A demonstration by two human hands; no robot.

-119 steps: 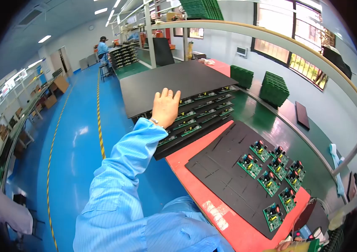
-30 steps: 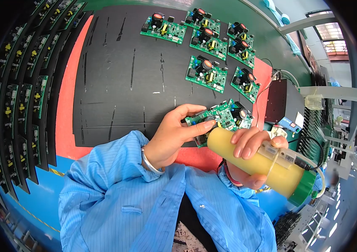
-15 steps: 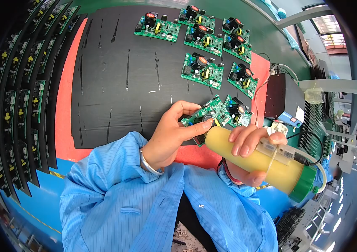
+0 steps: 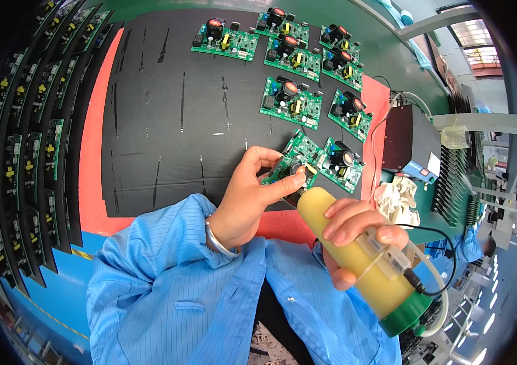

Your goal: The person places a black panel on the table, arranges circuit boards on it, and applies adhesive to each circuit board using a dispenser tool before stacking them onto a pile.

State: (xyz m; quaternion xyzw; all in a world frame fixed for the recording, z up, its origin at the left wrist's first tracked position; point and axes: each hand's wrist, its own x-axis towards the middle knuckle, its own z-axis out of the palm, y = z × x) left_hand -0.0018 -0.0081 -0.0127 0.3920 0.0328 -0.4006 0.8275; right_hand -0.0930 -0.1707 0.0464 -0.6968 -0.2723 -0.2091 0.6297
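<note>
My left hand (image 4: pixel 240 198) grips a green circuit board (image 4: pixel 301 149) by its near edge, the thumb over its black capacitor, and the board is tilted. In my right hand (image 4: pixel 356 234) is a fat glue syringe (image 4: pixel 386 295) filled with yellow material, fingers wrapped round its barrel. A green cap (image 4: pixel 405 316) with a clear air tube and a black cable closes its rear end. The syringe's front end points at the board, right by my left thumb; its tip is hidden. Close beside the held board lies another circuit board (image 4: pixel 342 164).
Several more circuit boards (image 4: pixel 292 103) lie on the black sheet (image 4: pixel 155 121), which covers a red mat (image 4: pixel 94 140). Racks of boards (image 4: pixel 21 152) stand at the left. On the right are a black control box (image 4: pixel 404 140) and a crumpled white cloth (image 4: pixel 397 201).
The syringe's capped rear end has swung down and towards me, making it steeper in view. The held circuit board has turned slightly. My left hand stays nearly in place.
</note>
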